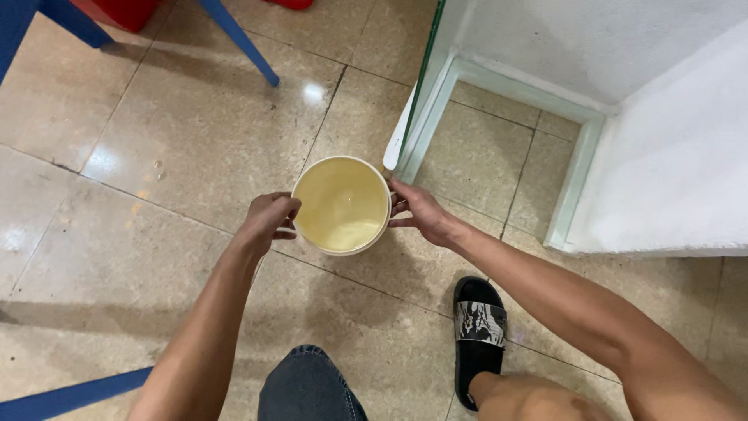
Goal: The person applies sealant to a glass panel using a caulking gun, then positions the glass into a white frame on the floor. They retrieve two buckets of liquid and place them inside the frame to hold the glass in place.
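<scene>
A round cream-coloured bucket (340, 204) with pale yellowish liquid inside sits low over the tiled floor, seen from above. My left hand (269, 218) grips its left rim and my right hand (418, 210) grips its right rim. Both arms reach down and forward from the bottom of the view. A white flat handle-like object (396, 140) sticks up just behind the bucket's right side, leaning against a glass panel edge.
Beige floor tiles (179, 132) all around. A white wall and raised ledge (670, 171) stand at right. Blue furniture legs (238, 39) are at top left, another blue bar (70, 396) at bottom left. My foot in a black sandal (479, 335) and a denim-clad knee (308, 390) are below.
</scene>
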